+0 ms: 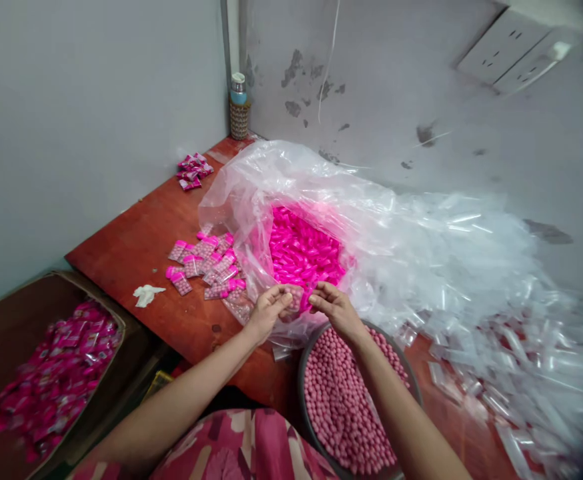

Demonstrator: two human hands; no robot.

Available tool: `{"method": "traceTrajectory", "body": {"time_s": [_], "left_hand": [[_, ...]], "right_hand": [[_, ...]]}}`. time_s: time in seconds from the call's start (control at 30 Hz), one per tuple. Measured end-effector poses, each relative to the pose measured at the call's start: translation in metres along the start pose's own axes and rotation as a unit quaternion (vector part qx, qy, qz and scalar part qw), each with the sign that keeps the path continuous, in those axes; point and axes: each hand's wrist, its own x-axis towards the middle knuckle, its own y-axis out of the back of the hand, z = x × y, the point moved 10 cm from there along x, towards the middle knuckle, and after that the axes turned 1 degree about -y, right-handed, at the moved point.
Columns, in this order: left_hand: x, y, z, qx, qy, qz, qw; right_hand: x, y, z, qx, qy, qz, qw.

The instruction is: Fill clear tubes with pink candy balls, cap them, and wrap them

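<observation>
Both my hands meet over the near edge of the red-brown table (136,240). My left hand (267,309) and my right hand (332,307) each pinch one end of a small clear packet (297,299) with pink balls inside. Right below them a round bowl (309,427) is full of small pink balls (344,400). Behind my hands a big clear plastic bag (251,193) lies open with bright pink pieces (304,250) inside. To the left of the bag several filled packets (206,263) lie on the table.
A heap of empty clear sleeves (496,320) covers the table's right side. A cardboard box (16,320) at lower left holds many filled pink packets (59,373). More packets (194,171) and a bottle in a woven holder (239,107) sit in the far corner. A white scrap (146,294) lies nearby.
</observation>
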Motion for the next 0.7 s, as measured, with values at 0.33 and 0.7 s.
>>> {"method": "traceTrajectory", "body": {"time_s": [0.33,0.7], "left_hand": [[-0.032,-0.037,-0.017,0.006,-0.014,-0.024,1.0],[-0.062,-0.07,0.001,0.366,-0.179,-0.117,0.906]], "right_hand": [[-0.071,0.026,-0.01,-0.022,0.016,0.158,0.987],[-0.128,0.008,-0.085,-0.368,0.249,0.085,0.892]]}}
